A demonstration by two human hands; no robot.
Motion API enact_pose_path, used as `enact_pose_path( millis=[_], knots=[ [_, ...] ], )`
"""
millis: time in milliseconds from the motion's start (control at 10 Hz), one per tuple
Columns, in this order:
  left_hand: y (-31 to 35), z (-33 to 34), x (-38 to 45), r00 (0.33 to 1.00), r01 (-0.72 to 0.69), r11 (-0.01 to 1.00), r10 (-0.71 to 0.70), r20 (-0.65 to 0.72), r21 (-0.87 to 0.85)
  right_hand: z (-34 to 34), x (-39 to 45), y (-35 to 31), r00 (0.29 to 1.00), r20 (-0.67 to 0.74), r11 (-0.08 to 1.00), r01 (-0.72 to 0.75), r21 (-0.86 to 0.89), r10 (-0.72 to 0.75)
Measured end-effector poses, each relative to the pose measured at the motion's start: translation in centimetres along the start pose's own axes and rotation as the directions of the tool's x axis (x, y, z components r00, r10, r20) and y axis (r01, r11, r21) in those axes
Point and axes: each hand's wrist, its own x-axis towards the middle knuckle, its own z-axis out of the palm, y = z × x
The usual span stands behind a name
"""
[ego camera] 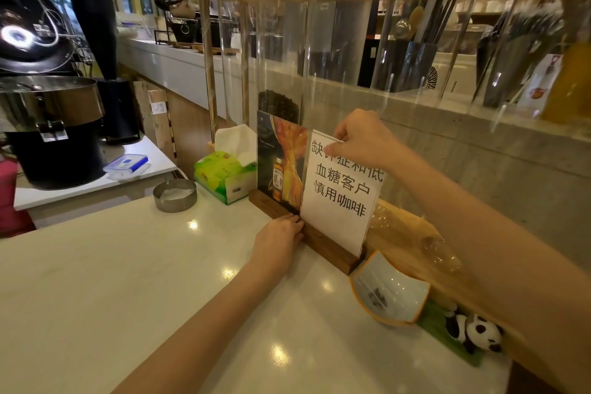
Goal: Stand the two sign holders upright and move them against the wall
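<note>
Two sign holders stand upright side by side on the white counter, close to the concrete wall (479,163). The left sign holder (278,163) shows a dark poster with a bottle, in a wooden base. The right sign holder (339,198) carries a white sheet with black Chinese characters, in a wooden base (329,248). My right hand (358,137) pinches the top edge of the white sign. My left hand (281,233) rests its fingertips against the front of the wooden base, where the two bases meet.
A green tissue box (224,176) sits left of the signs, with a metal ashtray (174,194) in front of it. A white and orange dish (390,291) and a panda toy (473,331) lie to the right. A wooden rack with clear tubes (319,41) rises behind.
</note>
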Motion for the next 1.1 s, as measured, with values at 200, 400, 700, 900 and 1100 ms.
enact_pose_path(
  millis=[200, 400, 700, 900, 1100],
  knots=[
    [0.0, -0.1, 0.1, 1.0, 0.002, 1.0, -0.002, -0.001, -0.015, 0.0, 0.1, -0.1, 1.0, -0.007, 1.0, 0.004, -0.01, -0.004],
    [0.0, 0.1, 0.2, 1.0, 0.011, 1.0, -0.011, 0.018, -0.007, 0.0, -0.1, -0.1, 1.0, 0.003, 1.0, 0.002, 0.001, -0.002],
    [0.0, 0.1, -0.1, 1.0, 0.017, 0.999, -0.017, 0.004, -0.029, 0.0, -0.3, 0.0, 1.0, 0.01, 1.0, 0.021, 0.006, -0.021],
    [0.6, -1.4, -1.2, 0.999, 0.028, 0.978, -0.024, 0.023, -0.205, 0.2, -0.2, -0.1, 0.987, -0.062, 0.947, 0.126, -0.296, -0.151],
    [-0.2, -4.5, -3.3, 0.994, 0.094, 0.962, -0.104, -0.024, -0.256, -0.6, -1.9, -2.6, 0.941, -0.204, 0.925, 0.195, -0.328, -0.27]
  ],
)
